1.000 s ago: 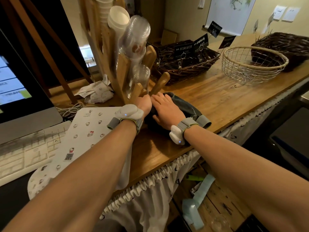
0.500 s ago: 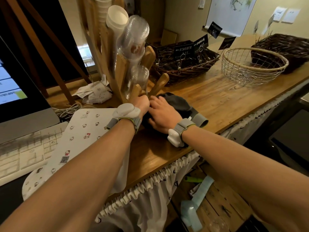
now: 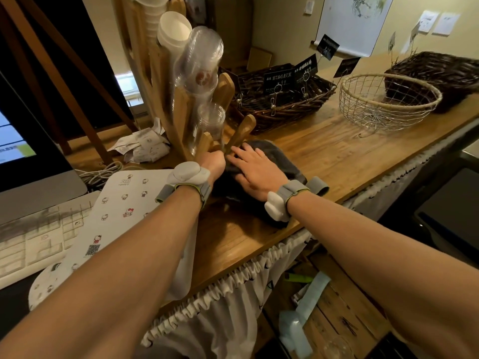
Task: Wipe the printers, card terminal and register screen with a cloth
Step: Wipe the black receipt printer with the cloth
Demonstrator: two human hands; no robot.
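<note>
- Noted a small shift over the last second: right hand (image 3: 255, 172) crept leftward across cloth (image 3: 274, 155) toward left hand (image 3: 213, 163), with fingers fanned wider than before.
- Found cloth otherwise unmoved: dark grey, bunched, lying on wooden counter (image 3: 337, 151) just beside the foot of wooden cup rack (image 3: 181, 112), near the counter's front edge.
- Right hand: laid flat on top of cloth, fingers (image 3: 242, 152) straight and spread, pressing down, curled round nothing.
- Left hand: closed at cloth's left edge, knuckles up, touching the right fingertips. Own fingertips hidden, so read as pinching the cloth's edge, unconfirmed.
- Judged step: gathering or folding cloth into a pad before lifting. No wiping begun on any device, so task at its start.
- Logged register screen (image 3: 20, 141) lit at far left, well apart from cloth, with keyboard (image 3: 31, 242) below it and white patterned mat (image 3: 116, 211) between keyboard and cloth.
- Could not identify printers or card terminal anywhere in view.
- Further out: wicker basket (image 3: 280, 110) with clipped price tags behind cloth, wire basket (image 3: 388, 104) to the right, both apart from the hands.
- Flagged risk of knocking the rack's stacked clear cups, leaning just above left hand, on lifting cloth carelessly.
</note>
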